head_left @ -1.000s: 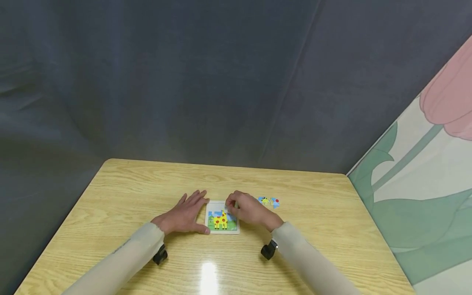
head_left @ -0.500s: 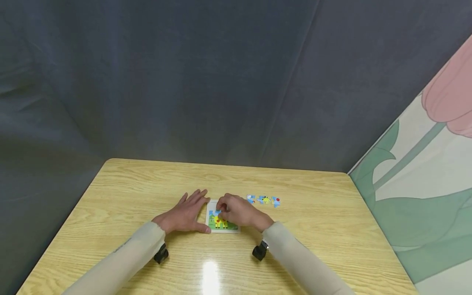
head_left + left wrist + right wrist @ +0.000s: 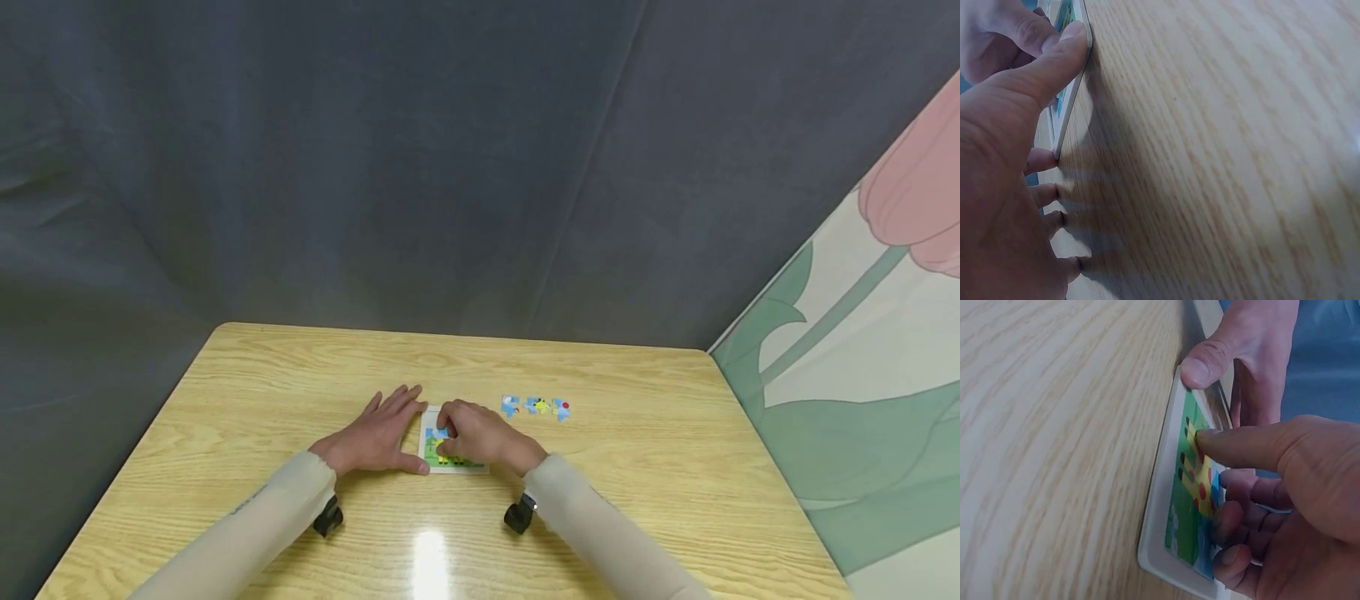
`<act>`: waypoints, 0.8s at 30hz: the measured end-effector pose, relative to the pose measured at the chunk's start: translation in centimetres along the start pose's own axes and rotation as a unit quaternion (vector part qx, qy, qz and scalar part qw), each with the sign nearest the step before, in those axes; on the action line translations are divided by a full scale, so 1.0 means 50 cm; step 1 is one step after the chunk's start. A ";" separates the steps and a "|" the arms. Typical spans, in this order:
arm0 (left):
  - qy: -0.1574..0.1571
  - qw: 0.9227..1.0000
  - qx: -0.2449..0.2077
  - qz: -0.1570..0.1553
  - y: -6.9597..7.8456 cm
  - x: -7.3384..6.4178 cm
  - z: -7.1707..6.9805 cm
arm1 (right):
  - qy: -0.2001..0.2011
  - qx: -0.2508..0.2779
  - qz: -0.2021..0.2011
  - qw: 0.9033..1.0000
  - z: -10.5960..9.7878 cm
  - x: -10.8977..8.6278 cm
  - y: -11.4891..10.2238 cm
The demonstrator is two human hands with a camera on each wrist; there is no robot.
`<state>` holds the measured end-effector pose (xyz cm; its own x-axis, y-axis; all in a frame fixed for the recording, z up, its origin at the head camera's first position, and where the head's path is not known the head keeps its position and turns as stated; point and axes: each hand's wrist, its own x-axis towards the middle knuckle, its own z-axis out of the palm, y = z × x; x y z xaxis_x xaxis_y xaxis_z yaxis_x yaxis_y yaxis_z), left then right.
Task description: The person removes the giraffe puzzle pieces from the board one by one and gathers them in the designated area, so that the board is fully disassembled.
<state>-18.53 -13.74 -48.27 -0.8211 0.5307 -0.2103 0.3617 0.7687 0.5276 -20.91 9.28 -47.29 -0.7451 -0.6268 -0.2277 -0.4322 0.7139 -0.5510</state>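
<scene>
A small white-framed jigsaw puzzle [image 3: 453, 470] with a yellow, red-spotted giraffe on green and blue lies flat on the table. My left hand [image 3: 378, 437] steadies its left side: the thumb rests on the near corner, the index finger touches the far corner, and the other fingers spread over the wood. Over the picture, my right hand [image 3: 483, 433] has its thumb and bent index finger on a puzzle piece [image 3: 1215, 481], blue where it shows. The rest of that piece is hidden behind the fingers. In the right wrist view the thumb tip lies on the giraffe.
Several loose blue puzzle pieces [image 3: 540, 406] lie in a row to the right of the board. The wooden table [image 3: 315, 358] ends at a dark curtain [image 3: 450, 167] behind, with a flower-patterned panel [image 3: 862, 350] on the right.
My right hand has moved left and lower over the picture, uncovering the leftmost loose piece. My left hand has stayed on the frame.
</scene>
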 end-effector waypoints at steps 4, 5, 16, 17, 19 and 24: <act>0.001 1.000 -0.002 0.000 0.001 -0.001 0.001 | -0.006 0.009 0.009 1.000 0.001 0.002 -0.002; 0.001 1.000 -0.002 0.000 0.001 -0.001 0.001 | -0.007 0.010 0.009 1.000 0.001 0.002 -0.003; 0.002 1.000 -0.003 -0.002 0.005 -0.004 0.001 | 0.008 0.042 0.002 0.999 0.006 0.001 0.000; 0.003 1.000 -0.003 -0.001 0.005 -0.004 0.001 | 0.009 0.045 0.000 0.999 0.006 0.002 0.001; 0.004 1.000 -0.003 0.000 0.006 -0.004 0.000 | 0.012 0.055 -0.003 0.998 0.006 0.003 0.002; 0.003 1.000 -0.004 0.002 0.004 -0.004 -0.001 | 0.009 0.074 -0.009 0.997 0.006 0.005 0.005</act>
<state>-18.32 -13.74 -48.08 -0.8226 0.5314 -0.2024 0.3613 0.7633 0.5356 -21.03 9.23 -47.74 -0.7467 -0.6334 -0.2030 -0.3679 0.6476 -0.6673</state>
